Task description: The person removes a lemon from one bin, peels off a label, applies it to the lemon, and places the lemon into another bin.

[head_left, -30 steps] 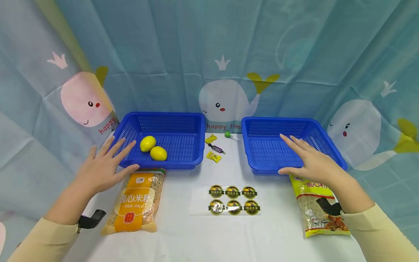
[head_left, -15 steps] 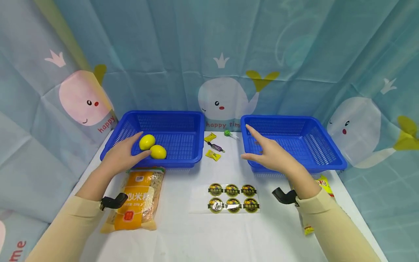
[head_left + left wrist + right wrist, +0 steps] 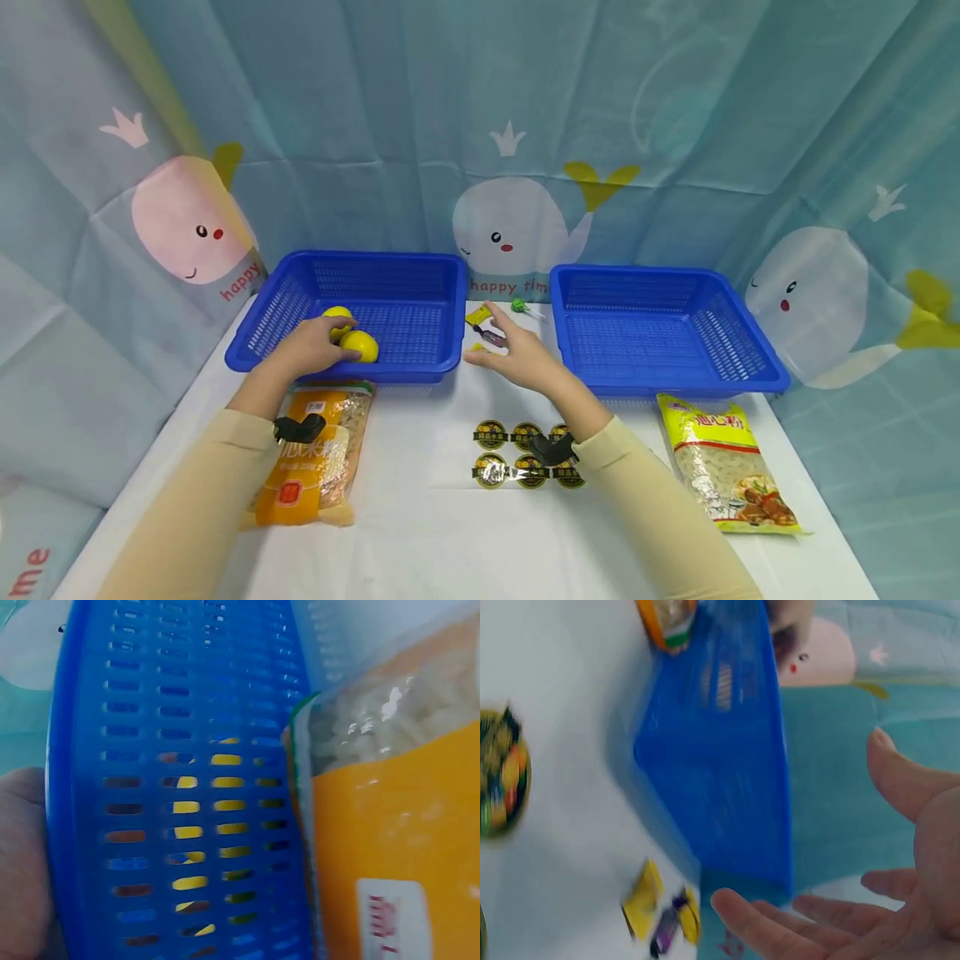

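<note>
Lemons (image 3: 351, 335) are sitting inside the left basket (image 3: 420, 275), under the left hand (image 3: 311, 350), whose fingers are curling over the nearer one as if gripping it. Meanwhile the right hand (image 3: 517, 354) is hovering spread and empty over the candies (image 3: 487, 329) beside that basket.

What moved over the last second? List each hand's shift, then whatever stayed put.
The left hand went from the left basket's near rim into it and now rests on the two lemons. The right hand left the right basket and swung left, open over the candies between the baskets. Neither has lifted anything. Both noodle bags, the sticker sheet and the baskets kept their places.
</note>
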A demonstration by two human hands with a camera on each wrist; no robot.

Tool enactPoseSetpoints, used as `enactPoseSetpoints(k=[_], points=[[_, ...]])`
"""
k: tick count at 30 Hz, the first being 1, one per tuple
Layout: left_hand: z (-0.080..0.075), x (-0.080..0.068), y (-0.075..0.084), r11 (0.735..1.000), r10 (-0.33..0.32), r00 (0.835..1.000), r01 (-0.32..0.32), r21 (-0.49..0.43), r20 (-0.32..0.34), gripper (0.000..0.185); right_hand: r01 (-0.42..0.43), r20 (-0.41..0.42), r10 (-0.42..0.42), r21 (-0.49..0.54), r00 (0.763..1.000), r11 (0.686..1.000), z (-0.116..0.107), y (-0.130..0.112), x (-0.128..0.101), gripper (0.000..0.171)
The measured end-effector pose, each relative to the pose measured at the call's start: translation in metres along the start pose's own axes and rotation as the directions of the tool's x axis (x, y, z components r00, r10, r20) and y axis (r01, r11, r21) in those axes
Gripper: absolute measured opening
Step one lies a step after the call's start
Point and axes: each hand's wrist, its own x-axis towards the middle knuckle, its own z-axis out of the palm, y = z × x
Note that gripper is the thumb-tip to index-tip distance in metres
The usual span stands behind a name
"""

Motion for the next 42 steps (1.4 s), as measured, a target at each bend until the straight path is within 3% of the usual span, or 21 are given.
enactPoseSetpoints(k=[4,10,18,28,32,35,42], points=[[-0.003,0.007,-0.001,1.000,0.003,0.999,-0.004,0.023,0.036,0.066,-0.010,0.016,0.009,0.053,1.000,0.999,0.017,-0.004,0.009,0.100],[-0.003,0.021,-0.004,0.998,0.051,0.995,-0.048,-0.040,0.083,0.061,-0.025,0.018,0.024,0.077,1.000,0.997,0.035,-0.009,0.020,0.101],[0.000,0.021,-0.008,0.995,0.044,0.988,-0.029,-0.100,0.146,0.057,-0.038,0.041,0.037,0.025,0.998,0.999,0.053,-0.008,0.025,0.103],[0.002,0.022,-0.009,0.996,0.065,0.987,-0.055,-0.074,0.149,0.044,-0.040,0.050,0.039,0.024,0.998,0.999,0.056,-0.007,0.024,0.104],[0.001,0.023,-0.007,0.994,0.092,0.990,-0.084,-0.074,0.106,0.047,-0.059,0.036,0.058,0.014,0.998,0.998,0.055,-0.008,0.023,0.102],[-0.002,0.022,-0.005,0.992,0.108,0.994,-0.105,-0.069,0.036,0.051,-0.056,0.031,0.056,0.009,0.998,0.998,0.054,-0.008,0.023,0.102],[-0.008,0.011,0.001,0.983,0.126,0.988,-0.136,-0.126,-0.089,0.055,-0.051,0.031,0.050,0.031,0.998,0.998,0.054,-0.007,0.023,0.102]])
